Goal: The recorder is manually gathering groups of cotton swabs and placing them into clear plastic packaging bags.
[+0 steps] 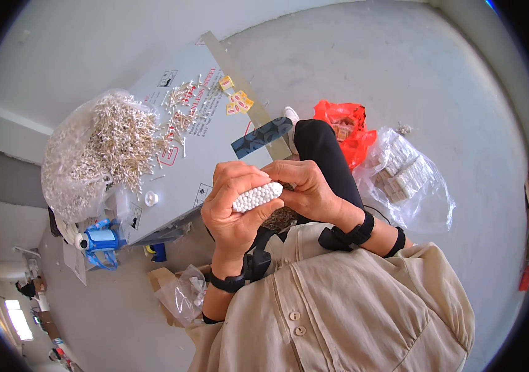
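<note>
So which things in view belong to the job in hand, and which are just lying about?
Likely the job:
- swab bundle in the left hand
- loose swabs on the table

Apparently lying about:
- blue bottle
- small clump on the floor

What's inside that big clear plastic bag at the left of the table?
Inside the clear plastic bag is a big heap of loose cotton swabs, with more scattered across the tabletop beside it. Whatever lies beneath the heap's outer layer is covered and can't be seen.

1 blue bottle point(102, 239), grey floor point(363, 74)
</note>
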The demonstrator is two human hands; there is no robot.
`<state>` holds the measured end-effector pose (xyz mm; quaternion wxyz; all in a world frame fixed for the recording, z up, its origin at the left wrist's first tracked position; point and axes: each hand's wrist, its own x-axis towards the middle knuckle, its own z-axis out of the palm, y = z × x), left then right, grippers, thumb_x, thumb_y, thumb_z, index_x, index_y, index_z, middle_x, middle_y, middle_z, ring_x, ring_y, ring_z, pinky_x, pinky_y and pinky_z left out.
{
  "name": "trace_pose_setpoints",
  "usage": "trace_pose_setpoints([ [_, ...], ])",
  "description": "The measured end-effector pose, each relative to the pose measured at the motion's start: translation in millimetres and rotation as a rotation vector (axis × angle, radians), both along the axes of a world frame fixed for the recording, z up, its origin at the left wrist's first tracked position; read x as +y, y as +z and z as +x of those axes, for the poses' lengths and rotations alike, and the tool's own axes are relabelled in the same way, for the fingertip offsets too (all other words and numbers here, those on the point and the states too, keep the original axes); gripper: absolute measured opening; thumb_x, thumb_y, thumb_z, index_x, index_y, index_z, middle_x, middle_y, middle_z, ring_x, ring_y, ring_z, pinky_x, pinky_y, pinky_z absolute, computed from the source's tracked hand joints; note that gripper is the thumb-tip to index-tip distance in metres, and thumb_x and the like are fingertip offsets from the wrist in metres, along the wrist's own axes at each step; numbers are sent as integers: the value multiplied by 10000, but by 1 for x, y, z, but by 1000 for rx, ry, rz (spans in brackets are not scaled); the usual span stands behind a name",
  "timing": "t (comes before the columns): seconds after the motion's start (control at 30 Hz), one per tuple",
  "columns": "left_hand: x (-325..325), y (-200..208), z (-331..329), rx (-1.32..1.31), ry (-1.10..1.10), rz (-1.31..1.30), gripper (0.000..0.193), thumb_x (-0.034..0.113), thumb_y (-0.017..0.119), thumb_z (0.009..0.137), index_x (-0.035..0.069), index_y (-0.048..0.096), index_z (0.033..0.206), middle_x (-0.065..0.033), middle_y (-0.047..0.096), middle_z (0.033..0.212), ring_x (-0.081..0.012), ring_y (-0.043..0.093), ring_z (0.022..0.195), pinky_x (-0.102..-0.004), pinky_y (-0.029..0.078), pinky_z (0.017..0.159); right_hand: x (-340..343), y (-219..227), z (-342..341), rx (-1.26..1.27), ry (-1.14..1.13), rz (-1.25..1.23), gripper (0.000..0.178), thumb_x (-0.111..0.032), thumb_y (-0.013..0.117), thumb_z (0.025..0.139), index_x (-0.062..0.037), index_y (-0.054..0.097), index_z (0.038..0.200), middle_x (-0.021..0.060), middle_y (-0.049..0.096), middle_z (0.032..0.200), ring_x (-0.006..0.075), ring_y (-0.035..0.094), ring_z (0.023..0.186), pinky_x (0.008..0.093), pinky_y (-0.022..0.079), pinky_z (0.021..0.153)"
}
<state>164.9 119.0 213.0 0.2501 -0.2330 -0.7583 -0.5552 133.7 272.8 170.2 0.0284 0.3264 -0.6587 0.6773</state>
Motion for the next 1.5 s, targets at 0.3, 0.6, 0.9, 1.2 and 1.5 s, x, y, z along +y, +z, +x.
trace_pose_setpoints([
  [0.3,-2,-1,-9,-11,-18,16,306,159,832,698,32,658,915,-66,664,881,-243,591,851,-349,487,799,0,2,-7,-25,14,3,225,30,683,759,2,662,981,96,660,819,202,652,761,312,513,702],
  [0.6,-4,-27,-22,-66,-8,-34,268,119,791,750,32,667,971,-56,684,933,-245,619,936,-346,493,855,16,4,-12,-823,441,-383,529,-114,697,853,56,477,1303,104,580,1210,172,573,1103,315,504,901],
  [0.9,2,-45,-17,-255,-33,106,271,40,774,752,9,659,996,-64,686,960,-210,644,920,-300,502,827,12,-5,-9,-900,287,-302,472,-153,638,879,123,506,1238,150,611,1147,189,616,1032,322,499,917],
  [1.2,-3,-44,-15,-294,-50,182,296,32,785,738,6,666,1007,-87,685,969,-213,648,913,-301,512,806,13,-7,-10,-919,221,-231,409,-92,589,847,118,553,1195,141,637,1091,164,622,987,289,492,896],
  [1.5,-16,-48,-17,-47,-17,32,288,61,791,731,-3,669,985,-106,688,949,-236,653,893,-315,523,792,8,-4,-9,-794,266,-253,408,-74,676,832,97,565,1186,125,658,1061,150,627,998,272,499,891],
])
